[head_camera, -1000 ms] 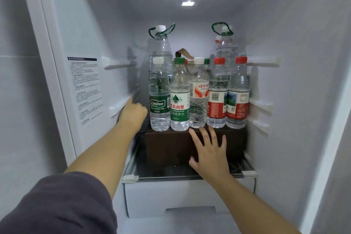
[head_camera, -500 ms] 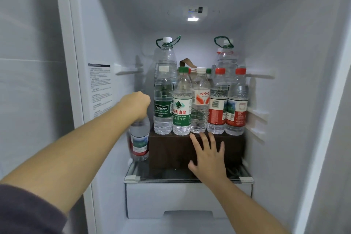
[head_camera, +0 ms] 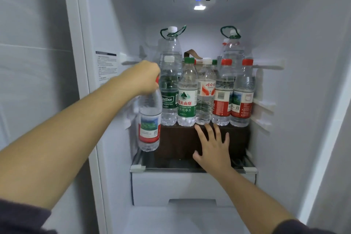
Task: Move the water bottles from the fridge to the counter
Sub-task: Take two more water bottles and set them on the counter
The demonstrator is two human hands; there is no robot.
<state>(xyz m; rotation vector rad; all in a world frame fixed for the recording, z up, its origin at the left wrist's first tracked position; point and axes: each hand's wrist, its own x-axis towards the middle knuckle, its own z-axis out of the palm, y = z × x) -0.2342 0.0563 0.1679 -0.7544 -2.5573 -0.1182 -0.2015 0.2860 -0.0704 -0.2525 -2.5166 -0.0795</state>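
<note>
While our left hand (head_camera: 147, 78) grips a hanging bottle (head_camera: 149, 119) (upright), our splayed right hand (head_camera: 213, 148) sits just below the front-row bottles (head_camera: 204, 95).

We're looking straight into an open household fridge (head_camera: 284, 62), white walls and a lit ceiling lamp (head_camera: 199, 7) overhead, so this reads as a home kitchen. Water bottles (head_camera: 187, 93) line up on a dark brown box (head_camera: 180, 142) above a glass shelf (head_camera: 190, 169) and a white drawer (head_camera: 190, 186), with shelf rails (head_camera: 266, 66) and a printed label (head_camera: 106, 66) on the side walls.
</note>
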